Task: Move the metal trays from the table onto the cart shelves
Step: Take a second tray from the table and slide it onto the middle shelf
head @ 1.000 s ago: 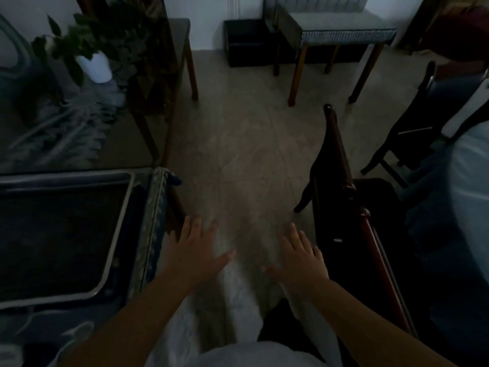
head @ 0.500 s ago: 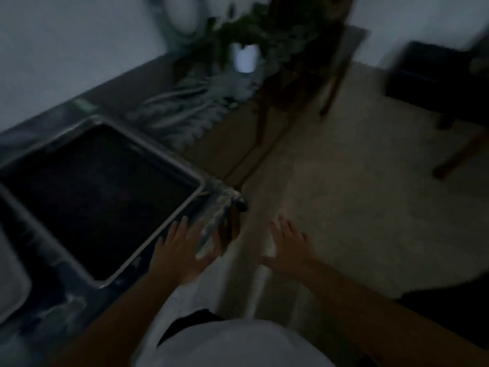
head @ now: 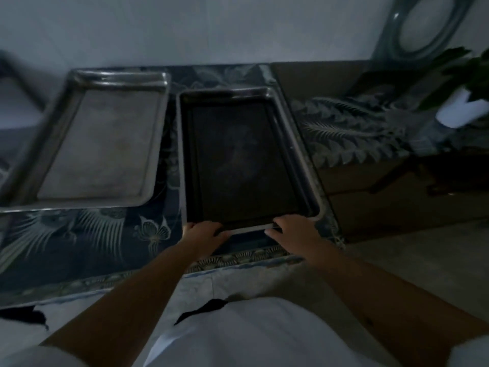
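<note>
Two metal trays lie side by side on a table with a dark patterned cloth (head: 79,242). The right tray (head: 238,160) looks dark inside and has a pale rim. My left hand (head: 203,231) is closed on its near edge at the left corner. My right hand (head: 291,229) is closed on the same near edge toward the right corner. The left tray (head: 100,144) is lighter grey and sits untouched, tilted a little toward the left. No cart is in view.
A wall runs close behind the table. To the right stands a lower brown table (head: 370,181) with a leaf-patterned cloth (head: 352,136), a white plant pot (head: 460,109) and a round grey frame (head: 423,27). Pale floor (head: 423,255) shows at lower right.
My view has swung left from the floor and chairs to face the table. Both hands, open and empty before, have reached forward and closed on the dark tray's near edge.
</note>
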Demonstrator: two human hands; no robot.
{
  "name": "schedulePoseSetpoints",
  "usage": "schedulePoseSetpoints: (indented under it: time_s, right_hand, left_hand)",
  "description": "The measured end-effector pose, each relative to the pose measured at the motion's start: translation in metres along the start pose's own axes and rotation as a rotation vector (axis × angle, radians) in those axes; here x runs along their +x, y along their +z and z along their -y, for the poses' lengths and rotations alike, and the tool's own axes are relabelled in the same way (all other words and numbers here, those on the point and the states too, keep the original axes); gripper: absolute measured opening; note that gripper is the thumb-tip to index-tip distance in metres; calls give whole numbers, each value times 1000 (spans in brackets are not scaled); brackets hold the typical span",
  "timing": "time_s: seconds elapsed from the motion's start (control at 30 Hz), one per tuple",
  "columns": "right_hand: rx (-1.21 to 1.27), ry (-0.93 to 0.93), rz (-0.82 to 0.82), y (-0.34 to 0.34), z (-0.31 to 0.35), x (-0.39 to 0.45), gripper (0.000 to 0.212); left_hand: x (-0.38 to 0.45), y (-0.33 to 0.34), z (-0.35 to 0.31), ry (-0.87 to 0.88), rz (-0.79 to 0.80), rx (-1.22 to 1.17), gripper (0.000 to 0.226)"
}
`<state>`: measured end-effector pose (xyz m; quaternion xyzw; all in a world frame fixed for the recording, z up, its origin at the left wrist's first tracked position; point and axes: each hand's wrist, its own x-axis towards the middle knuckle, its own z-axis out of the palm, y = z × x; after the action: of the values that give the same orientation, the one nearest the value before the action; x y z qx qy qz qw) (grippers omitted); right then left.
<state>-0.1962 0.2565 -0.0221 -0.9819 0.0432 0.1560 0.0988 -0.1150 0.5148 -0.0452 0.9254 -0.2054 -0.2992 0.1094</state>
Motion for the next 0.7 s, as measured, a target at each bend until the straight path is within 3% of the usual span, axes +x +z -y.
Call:
schedulePoseSetpoints:
  time_s: [0.23,0.47,0.6,0.7]
  right_hand:
    - [14,-18,63,2,-14,26,46]
    - [239,-38,311,7,-27,11,49]
    - [242,-81,423,18,-32,-5,49]
    - [240,-67,486,8,-34,1,51]
  left_hand:
    - [-1,3,-8,-53,-138,-41,33]
    - [-35,22,-11,-107,-37,-93,24]
    - [-56,41,-21,-168,-29,-78,29]
    - [-53,37,-25,-175,-82,-136,47]
